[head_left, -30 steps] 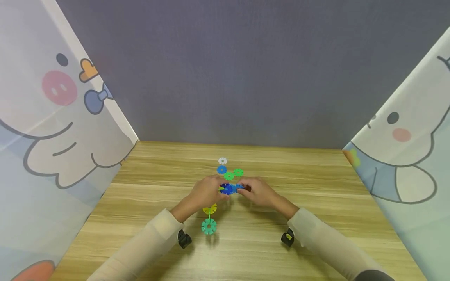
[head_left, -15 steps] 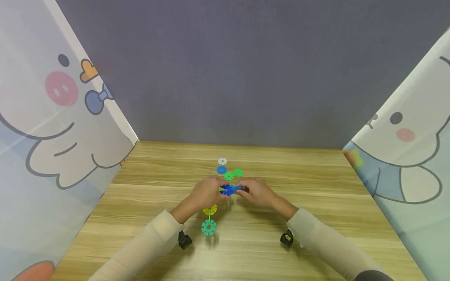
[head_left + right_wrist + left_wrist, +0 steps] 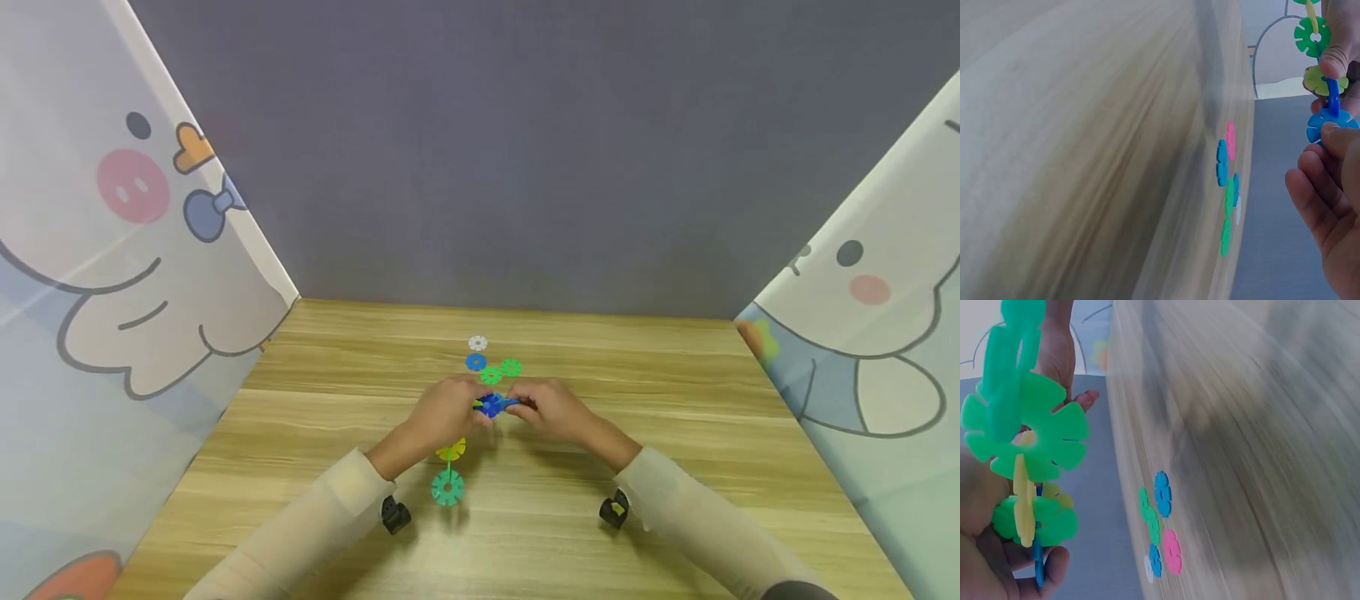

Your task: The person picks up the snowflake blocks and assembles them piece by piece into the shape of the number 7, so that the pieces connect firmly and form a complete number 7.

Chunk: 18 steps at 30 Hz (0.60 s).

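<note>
Both hands are drawn into pinches: the left hand holds the chain of notched discs by its yellow-green disc, and the right hand, thumb on the face, holds a light blue disc at the chain's right end. Held off the wooden table, the chain runs toward the near left, where a teal disc ends it. It looks like plastic, so probably very light, stiff across each disc and slightly slick, but weak at the slotted joints (a twist could spring one loose). Flat faces close to a joint seem the best hold. Between the hands, a dark blue disc touches the light blue one; how deep their slots sit, I cannot tell. Single loose discs come last: two green discs, a blue disc and a white disc, all at the far side
</note>
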Tool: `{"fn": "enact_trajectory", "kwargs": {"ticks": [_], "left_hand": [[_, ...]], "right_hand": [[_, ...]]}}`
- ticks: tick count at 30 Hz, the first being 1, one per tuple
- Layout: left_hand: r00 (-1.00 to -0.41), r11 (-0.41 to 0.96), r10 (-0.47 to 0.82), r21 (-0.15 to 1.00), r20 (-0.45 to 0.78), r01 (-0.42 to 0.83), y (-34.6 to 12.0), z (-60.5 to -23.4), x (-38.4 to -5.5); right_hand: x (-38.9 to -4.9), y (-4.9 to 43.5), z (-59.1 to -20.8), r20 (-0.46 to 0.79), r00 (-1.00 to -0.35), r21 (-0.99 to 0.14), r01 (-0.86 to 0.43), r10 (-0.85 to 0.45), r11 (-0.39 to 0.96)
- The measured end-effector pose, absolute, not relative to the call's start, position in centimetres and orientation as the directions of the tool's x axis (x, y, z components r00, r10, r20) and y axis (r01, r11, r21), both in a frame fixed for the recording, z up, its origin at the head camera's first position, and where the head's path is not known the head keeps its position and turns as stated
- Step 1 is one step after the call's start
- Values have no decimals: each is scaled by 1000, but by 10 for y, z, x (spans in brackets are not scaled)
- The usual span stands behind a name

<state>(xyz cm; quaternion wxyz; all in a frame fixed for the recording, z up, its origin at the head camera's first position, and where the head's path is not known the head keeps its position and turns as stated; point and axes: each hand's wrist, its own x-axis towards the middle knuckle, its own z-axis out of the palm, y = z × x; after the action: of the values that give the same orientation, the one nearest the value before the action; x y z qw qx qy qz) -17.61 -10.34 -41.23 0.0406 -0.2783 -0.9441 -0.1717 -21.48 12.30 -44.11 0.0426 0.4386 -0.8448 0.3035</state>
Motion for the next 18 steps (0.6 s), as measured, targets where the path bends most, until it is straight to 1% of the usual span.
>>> {"fn": "enact_trajectory", "kwargs": {"ticks": [3, 6, 8, 10, 13, 15, 18], "left_hand": [[-842, 801, 512, 259, 173, 540, -100, -411, -173], [-839, 814, 519, 203, 165, 544, -96, -410, -168], [-838, 813, 519, 204, 171, 545, -95, -410, -167], [-839, 811, 515, 216, 175, 543, -95, -411, -167], [-849, 805, 493, 270, 190, 528, -96, -411, -168], [-852, 804, 486, 282, 194, 523, -96, -410, -169], [-849, 800, 487, 287, 204, 528, -95, -409, -169]], "right_hand": [[-215, 124, -438, 359, -571, -424, -805, -738, 415], [-214, 122, -436, 370, -525, -328, -846, -766, 421], [-214, 121, -436, 372, -511, -295, -857, -775, 423], [-213, 119, -435, 366, -515, -302, -854, -775, 424], [-213, 119, -435, 362, -544, -381, -827, -757, 413], [-214, 119, -436, 361, -558, -418, -813, -747, 406], [-215, 120, -436, 369, -561, -436, -809, -741, 395]]}}
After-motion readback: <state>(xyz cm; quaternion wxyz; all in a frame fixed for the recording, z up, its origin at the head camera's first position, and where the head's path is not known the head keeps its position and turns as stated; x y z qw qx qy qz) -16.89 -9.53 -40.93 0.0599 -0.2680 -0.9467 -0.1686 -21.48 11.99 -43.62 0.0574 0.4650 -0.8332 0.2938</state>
